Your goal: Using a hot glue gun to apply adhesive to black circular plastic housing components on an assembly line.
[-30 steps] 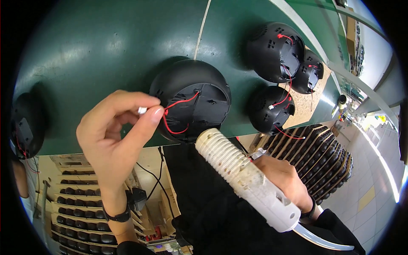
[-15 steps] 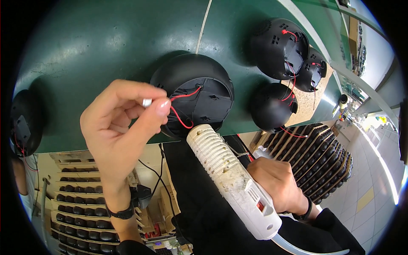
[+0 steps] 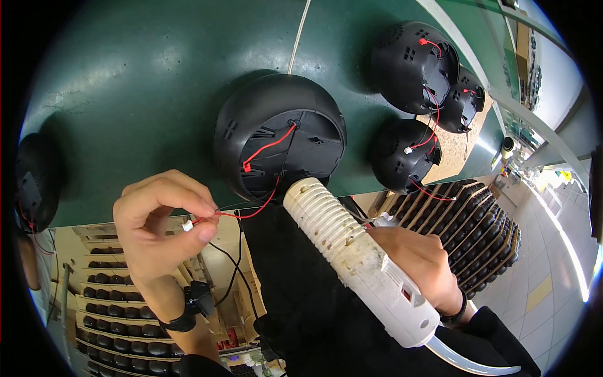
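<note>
A round black plastic shell (image 3: 279, 94) rests at the front edge of the green table, its open side toward me. Inside lies a red lead with a small red plug (image 3: 247, 167). My left hand (image 3: 157, 229), in front of the edge, pinches a red-and-black wire lead (image 3: 254, 212) that runs out of the shell. Its white connector (image 3: 188, 225) pokes out behind the fingertips. My right hand (image 3: 414, 264) is closed at the side of a white, stained hot glue gun (image 3: 361, 257), whose handle is hidden. The gun's ribbed front end is beside the shell's lower rim, its nozzle out of sight.
Several similar black shells (image 3: 405, 60) with red leads stand at the right, partly on a tan board (image 3: 452, 147). Another shell (image 3: 38, 182) sits at the far left. Racks of dark round parts (image 3: 122, 311) stand below the table on both sides. Black cables hang under the edge.
My left hand has moved down and left, drawing the wire lead away from the shell, and the red plug has come into view. The glue gun has shifted slightly right at its rear.
</note>
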`<state>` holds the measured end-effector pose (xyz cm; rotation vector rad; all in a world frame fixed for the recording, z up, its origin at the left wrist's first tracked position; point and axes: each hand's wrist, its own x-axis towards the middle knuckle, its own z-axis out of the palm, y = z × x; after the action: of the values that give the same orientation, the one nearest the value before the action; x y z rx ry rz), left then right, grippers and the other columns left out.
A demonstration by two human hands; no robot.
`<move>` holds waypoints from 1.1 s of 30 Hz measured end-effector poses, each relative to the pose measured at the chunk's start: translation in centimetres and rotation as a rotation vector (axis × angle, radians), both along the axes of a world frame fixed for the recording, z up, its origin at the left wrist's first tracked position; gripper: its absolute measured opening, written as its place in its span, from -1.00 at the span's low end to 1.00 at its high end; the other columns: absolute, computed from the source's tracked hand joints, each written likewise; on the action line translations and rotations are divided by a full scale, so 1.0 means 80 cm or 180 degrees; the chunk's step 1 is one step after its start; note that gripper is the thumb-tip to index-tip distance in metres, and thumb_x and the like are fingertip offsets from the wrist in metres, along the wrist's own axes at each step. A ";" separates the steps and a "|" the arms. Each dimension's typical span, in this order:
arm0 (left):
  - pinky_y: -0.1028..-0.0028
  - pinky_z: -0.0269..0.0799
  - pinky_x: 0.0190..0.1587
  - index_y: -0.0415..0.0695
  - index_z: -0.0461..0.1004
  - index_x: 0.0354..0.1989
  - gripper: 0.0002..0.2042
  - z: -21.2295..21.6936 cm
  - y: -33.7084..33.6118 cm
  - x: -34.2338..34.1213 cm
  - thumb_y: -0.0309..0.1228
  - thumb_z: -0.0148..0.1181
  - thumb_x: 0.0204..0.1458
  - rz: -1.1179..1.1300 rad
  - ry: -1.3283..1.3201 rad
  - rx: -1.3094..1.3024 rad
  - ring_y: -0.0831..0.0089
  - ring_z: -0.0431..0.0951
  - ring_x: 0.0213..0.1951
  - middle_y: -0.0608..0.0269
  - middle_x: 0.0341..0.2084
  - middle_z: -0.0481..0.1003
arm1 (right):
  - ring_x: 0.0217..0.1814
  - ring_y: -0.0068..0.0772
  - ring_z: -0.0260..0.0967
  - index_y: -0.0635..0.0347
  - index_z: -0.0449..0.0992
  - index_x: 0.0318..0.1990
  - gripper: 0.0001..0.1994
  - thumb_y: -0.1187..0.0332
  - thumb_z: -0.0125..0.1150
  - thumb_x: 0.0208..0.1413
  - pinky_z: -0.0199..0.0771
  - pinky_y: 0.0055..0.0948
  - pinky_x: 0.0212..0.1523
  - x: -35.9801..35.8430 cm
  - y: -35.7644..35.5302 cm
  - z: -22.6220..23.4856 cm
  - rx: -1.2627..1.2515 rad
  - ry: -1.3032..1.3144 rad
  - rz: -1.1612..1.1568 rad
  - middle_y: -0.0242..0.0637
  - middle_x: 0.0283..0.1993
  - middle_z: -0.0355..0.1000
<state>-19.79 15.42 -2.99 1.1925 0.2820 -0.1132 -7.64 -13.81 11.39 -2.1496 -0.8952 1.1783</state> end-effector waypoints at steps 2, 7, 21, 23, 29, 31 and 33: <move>0.48 0.50 -0.31 -0.31 0.60 -0.32 -0.78 -0.003 -0.003 -0.005 -0.66 0.42 -0.22 0.0079 -0.0072 -0.0088 0.41 0.59 -0.40 0.07 -0.41 0.58 | -0.11 0.01 0.60 0.44 0.54 -0.11 -0.62 0.37 0.39 -0.07 0.64 -0.26 -0.19 0.001 -0.002 0.003 -0.0080 -0.0128 0.0134 0.09 -0.05 0.54; 0.49 0.50 -0.25 -0.30 0.57 -0.13 -0.58 -0.007 -0.017 -0.001 -0.60 0.48 -0.27 0.0109 -0.0120 0.0039 0.36 0.57 -0.17 -0.01 -0.17 0.55 | -0.16 -0.07 0.62 0.42 0.50 0.00 -0.58 0.40 0.39 -0.02 0.66 -0.30 -0.23 0.008 0.004 0.035 -0.0305 -0.0086 0.0071 0.04 -0.04 0.55; 0.04 0.38 0.26 0.02 0.17 0.42 0.13 -0.021 -0.077 0.021 -0.46 0.66 -0.53 0.0169 -0.0564 0.2453 -0.15 0.29 0.31 -0.07 0.41 0.14 | -0.34 -0.03 0.57 0.37 0.44 0.06 -0.52 0.40 0.41 -0.04 0.57 -0.27 -0.35 0.011 0.050 0.057 -0.0891 -0.0043 0.0209 -0.03 -0.27 0.50; 0.04 0.38 0.26 0.02 0.19 0.41 0.12 -0.027 -0.074 0.019 -0.45 0.66 -0.52 0.0254 -0.0636 0.2399 -0.14 0.30 0.31 -0.06 0.40 0.15 | -0.34 0.10 0.52 0.36 0.46 -0.02 -0.56 0.39 0.42 -0.08 0.55 -0.21 -0.33 0.008 0.056 0.063 -0.0974 -0.0091 0.0271 0.00 -0.28 0.48; 0.07 0.37 0.28 0.01 0.14 0.41 0.14 -0.026 -0.081 0.021 -0.41 0.67 -0.52 0.0309 -0.0687 0.2356 -0.11 0.27 0.33 0.00 0.40 0.14 | -0.37 -0.07 0.55 0.31 0.55 -0.12 -0.68 0.40 0.39 -0.05 0.52 -0.32 -0.28 0.015 0.037 0.086 -0.1171 0.0087 -0.0796 -0.11 -0.36 0.54; 0.08 0.33 0.31 -0.02 0.12 0.41 0.14 -0.019 -0.084 0.020 -0.38 0.68 -0.52 0.0317 -0.0586 0.2430 -0.10 0.25 0.35 0.00 0.41 0.13 | -0.35 -0.39 0.58 0.27 0.58 0.00 -0.67 0.36 0.36 0.10 0.53 -0.42 -0.26 0.011 0.005 0.095 -0.0933 0.0365 -0.1669 -0.21 -0.30 0.61; 0.09 0.32 0.33 -0.08 0.07 0.43 0.19 -0.016 -0.087 0.015 -0.34 0.68 -0.52 0.0274 -0.0371 0.2601 -0.08 0.23 0.38 -0.02 0.42 0.12 | -0.44 -0.54 0.48 0.21 0.59 0.02 -0.73 0.42 0.27 0.15 0.48 -0.49 -0.35 0.010 -0.033 0.097 -0.0589 0.0533 -0.1999 -0.34 -0.35 0.57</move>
<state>-18.60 8.46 -4.31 1.9854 0.2843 0.1662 -6.88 -16.42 19.15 -2.1889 -0.0163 1.1088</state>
